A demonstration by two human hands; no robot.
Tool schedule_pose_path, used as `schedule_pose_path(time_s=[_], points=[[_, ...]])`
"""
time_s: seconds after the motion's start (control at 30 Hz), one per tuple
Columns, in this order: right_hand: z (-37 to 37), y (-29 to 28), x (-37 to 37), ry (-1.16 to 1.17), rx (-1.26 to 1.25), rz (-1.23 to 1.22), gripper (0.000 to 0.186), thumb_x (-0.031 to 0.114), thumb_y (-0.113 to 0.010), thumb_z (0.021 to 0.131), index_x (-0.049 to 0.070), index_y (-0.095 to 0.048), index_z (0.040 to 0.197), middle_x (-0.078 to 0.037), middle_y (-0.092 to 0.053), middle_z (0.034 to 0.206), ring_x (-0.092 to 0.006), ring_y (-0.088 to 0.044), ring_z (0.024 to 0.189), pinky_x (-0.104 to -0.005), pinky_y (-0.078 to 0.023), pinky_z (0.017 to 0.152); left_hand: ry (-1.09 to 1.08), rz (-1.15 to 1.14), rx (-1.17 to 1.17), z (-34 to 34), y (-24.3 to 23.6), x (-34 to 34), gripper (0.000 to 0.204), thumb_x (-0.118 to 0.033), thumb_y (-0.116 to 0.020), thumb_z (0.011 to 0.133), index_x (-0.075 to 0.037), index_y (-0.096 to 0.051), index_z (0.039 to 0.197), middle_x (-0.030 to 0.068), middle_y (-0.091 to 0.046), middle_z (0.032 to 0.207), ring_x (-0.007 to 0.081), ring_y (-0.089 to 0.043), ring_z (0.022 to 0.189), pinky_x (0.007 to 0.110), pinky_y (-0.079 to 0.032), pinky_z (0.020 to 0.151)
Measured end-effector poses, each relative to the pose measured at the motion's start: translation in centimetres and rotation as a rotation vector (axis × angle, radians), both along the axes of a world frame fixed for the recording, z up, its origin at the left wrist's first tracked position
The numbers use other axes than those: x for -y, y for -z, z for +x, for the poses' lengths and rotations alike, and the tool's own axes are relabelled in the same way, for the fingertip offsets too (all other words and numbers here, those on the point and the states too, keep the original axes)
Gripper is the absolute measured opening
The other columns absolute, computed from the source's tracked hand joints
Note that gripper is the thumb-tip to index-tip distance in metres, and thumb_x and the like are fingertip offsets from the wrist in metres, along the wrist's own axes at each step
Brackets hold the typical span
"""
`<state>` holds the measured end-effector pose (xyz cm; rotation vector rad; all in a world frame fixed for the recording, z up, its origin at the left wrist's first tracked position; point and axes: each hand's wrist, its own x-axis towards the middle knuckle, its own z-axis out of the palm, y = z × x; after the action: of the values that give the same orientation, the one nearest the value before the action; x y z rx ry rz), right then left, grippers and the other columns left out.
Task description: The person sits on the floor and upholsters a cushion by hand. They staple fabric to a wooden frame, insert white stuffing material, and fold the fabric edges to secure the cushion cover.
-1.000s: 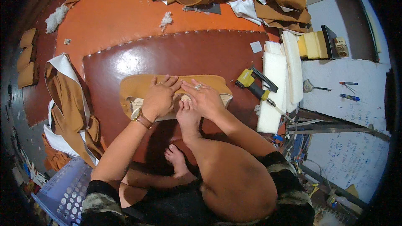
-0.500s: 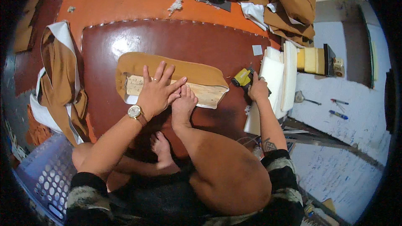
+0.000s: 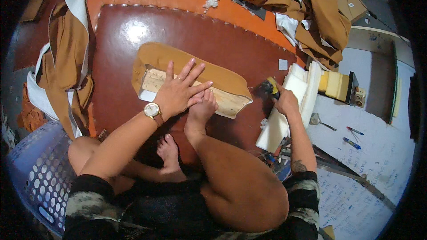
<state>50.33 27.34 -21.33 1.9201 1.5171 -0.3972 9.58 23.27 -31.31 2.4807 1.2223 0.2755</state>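
Note:
A long panel has tan fabric (image 3: 198, 70) wrapped over its edges and a bare pale wooden board (image 3: 229, 103) showing, with staples at its left end. My left hand (image 3: 180, 90) lies flat on it, fingers spread. My bare foot (image 3: 201, 110) presses on the panel beside that hand. To the right of the panel, my right hand (image 3: 287, 103) grips a yellow-and-black staple gun (image 3: 269, 87), held apart from the panel. The gun is blurred and its nose is hard to make out.
A dark red padded mat (image 3: 115, 80) lies beneath. Tan fabric covers (image 3: 66, 66) lie at the left, with more fabric (image 3: 327, 22) at the far right. White foam pieces (image 3: 296, 84) stand by my right hand. A purple basket (image 3: 26, 151) stands near left; pens (image 3: 351, 143) lie at right.
The whole view has shifted, so the panel appears slightly further right. The staple gun has tilted in my right hand. My left hand and foot keep their places on the panel.

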Motion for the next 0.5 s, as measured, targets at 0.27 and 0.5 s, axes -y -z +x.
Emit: schedule_pose_path(time_s=[0.27,0.5], points=[[-14.9,-9.0,-1.2,-1.013,-0.198,0.23,0.043,0.015,-0.061,0.093,0.027,-0.072,0.132,-0.006,-0.073,0.093,-0.0246,-0.064,0.113,-0.061,-0.038,0.112,-0.017,-0.009,0.055,-0.1,0.0,-0.2,0.061,-0.054,-0.065,0.094,-0.04,-0.054,0.152,0.0056,-0.027,0.174,0.0319,-0.018,0.162,0.078,-0.02,0.118],[-19.1,-6.2,-2.9,-1.085,-0.351,0.165,0.017,0.017,-0.065,0.091,0.016,-0.075,0.104,-0.005,-0.074,0.085,-0.0254,-0.068,0.099,-0.0564,-0.041,0.105,-0.022,-0.068,0.077,-0.1,-0.2,-0.4,0.035,-0.05,-0.068,0.094,-0.031,-0.071,0.123,0.0042,-0.03,0.172,0.0291,-0.019,0.162,0.077,-0.018,0.12]])
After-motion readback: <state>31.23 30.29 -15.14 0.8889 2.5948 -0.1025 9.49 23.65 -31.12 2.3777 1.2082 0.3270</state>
